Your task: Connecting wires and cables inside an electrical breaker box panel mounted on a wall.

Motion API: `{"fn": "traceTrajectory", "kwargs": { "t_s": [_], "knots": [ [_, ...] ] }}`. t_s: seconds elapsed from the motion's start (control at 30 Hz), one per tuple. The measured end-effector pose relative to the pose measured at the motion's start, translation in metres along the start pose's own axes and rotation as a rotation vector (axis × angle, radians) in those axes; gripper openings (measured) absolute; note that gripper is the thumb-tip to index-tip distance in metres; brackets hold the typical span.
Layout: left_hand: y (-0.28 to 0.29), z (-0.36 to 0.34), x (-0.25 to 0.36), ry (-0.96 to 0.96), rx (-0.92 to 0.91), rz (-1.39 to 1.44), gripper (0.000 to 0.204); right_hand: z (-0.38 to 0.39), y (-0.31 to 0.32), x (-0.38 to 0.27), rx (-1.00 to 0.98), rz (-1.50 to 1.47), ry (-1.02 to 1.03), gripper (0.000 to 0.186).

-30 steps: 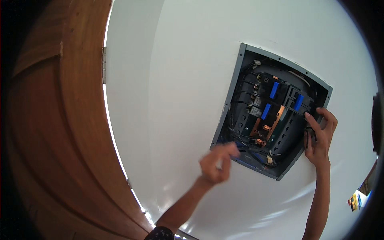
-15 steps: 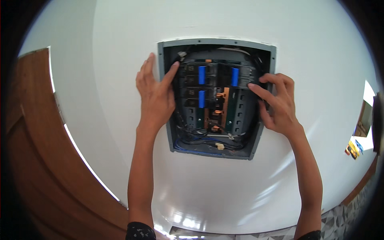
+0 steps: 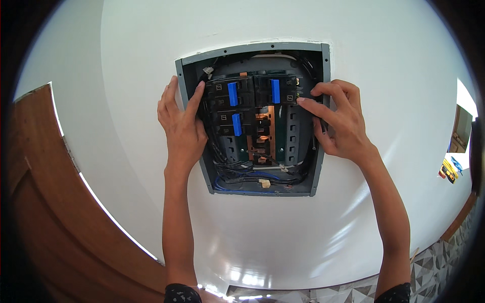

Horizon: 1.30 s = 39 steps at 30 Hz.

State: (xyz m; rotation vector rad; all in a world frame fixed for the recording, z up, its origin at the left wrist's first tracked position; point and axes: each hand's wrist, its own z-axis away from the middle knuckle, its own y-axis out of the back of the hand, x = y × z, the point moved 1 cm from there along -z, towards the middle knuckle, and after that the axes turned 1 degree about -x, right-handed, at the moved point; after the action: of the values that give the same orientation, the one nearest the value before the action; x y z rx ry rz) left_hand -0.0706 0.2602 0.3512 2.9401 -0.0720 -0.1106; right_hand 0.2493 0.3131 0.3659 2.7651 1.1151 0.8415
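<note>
A grey metal electrical panel box [image 3: 320, 166] is set into the white wall, its cover off. Inside, black circuit breakers with blue toggles sit in two columns: an upper left breaker [image 3: 220, 88], a lower left breaker [image 3: 222, 121] and a right breaker [image 3: 263, 91]. My left hand [image 3: 183, 131] lies over the box's left edge, fingers spread, one fingertip at the upper left breaker's outer end. My right hand [image 3: 346, 123] reaches over the right edge with bent, separated fingers. Its index fingertip touches the right breaker's outer end; the thumb is beside dark wires.
Black and blue wires [image 3: 242, 177] bunch along the box's bottom. Below the right breaker, copper bus bars [image 3: 271, 131] are exposed. A brown wooden door [image 3: 60, 202] stands at left. Yellow-handled tools [image 3: 448, 169] are at far right, above a grey patterned tile floor [image 3: 439, 267].
The view has shifted, so the box now appears further left and slightly higher. Both hands keep nearly the same places at the breakers' outer ends.
</note>
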Motion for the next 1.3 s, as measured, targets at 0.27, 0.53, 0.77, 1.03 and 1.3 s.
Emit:
{"fn": "traceTrajectory", "kwargs": {
  "t_s": [0.27,0.53,0.77,1.03,1.3],
  "knots": [
    [0.0,0.0,0.0,-0.011,0.006,0.005,0.082,0.001,0.0,0.0,0.003,0.003,-0.004,0.058],
    [0.001,0.0,0.001,-0.004,-0.003,0.011,0.082,0.001,-0.001,0.001,0.022,-0.007,0.008,0.058],
    [0.005,-0.001,-0.001,-0.007,-0.007,0.047,0.081,0.0,0.002,0.001,0.043,-0.031,0.011,0.053],
    [0.031,0.012,0.029,0.156,0.023,0.34,0.051,0.001,0.005,0.002,0.074,-0.123,0.002,0.039],
    [0.066,0.044,0.125,-0.172,0.19,0.85,0.039,-0.001,0.006,0.014,0.189,-0.322,0.006,0.03]
  ]
}}
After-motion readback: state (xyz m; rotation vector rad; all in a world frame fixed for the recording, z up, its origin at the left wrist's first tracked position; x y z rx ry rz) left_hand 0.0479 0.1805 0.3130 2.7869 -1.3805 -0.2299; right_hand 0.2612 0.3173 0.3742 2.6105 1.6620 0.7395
